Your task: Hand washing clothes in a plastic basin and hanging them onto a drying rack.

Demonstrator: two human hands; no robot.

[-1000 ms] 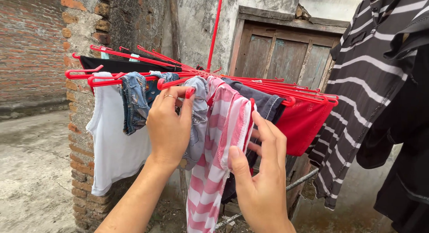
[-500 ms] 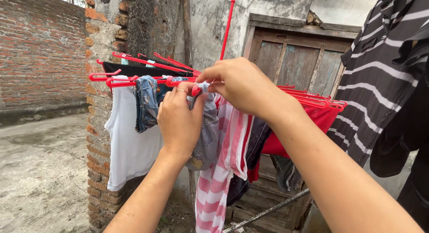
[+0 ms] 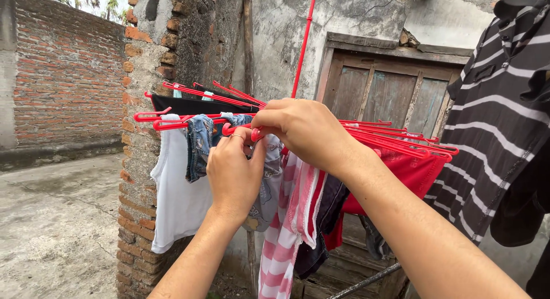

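A: What is around the hands, from the big things to the small?

B: On the far left stands a brick wall (image 3: 63, 75), and before it a bare concrete floor (image 3: 57, 230) with much open room. A brick pillar (image 3: 146, 64) is just behind the rack's left end. On the right a striped shirt (image 3: 498, 121) hangs near, so that side is narrow. Behind is a wooden door (image 3: 389, 98).

A: And the rack?

B: The red rack (image 3: 401, 141) hangs from a red stem and spreads many thin arms left and right. On it hang a white shirt (image 3: 177, 196) at the left edge, then jeans (image 3: 199, 144), a grey cloth (image 3: 266, 184), a pink striped cloth (image 3: 286, 230) and a red cloth (image 3: 409, 173).

A: Where are the hands?

B: Both are at the middle of the rack. The left hand (image 3: 235, 176) is closed, its fingers pinching the top of the grey cloth at a red arm. The right hand (image 3: 303, 127) is curled over the arms just above it; I cannot tell what it pinches.

A: What differs from half a second ago?

B: Little. The right hand sits a bit lower and nearer to the left. The pink striped cloth stays hanging between the arms.
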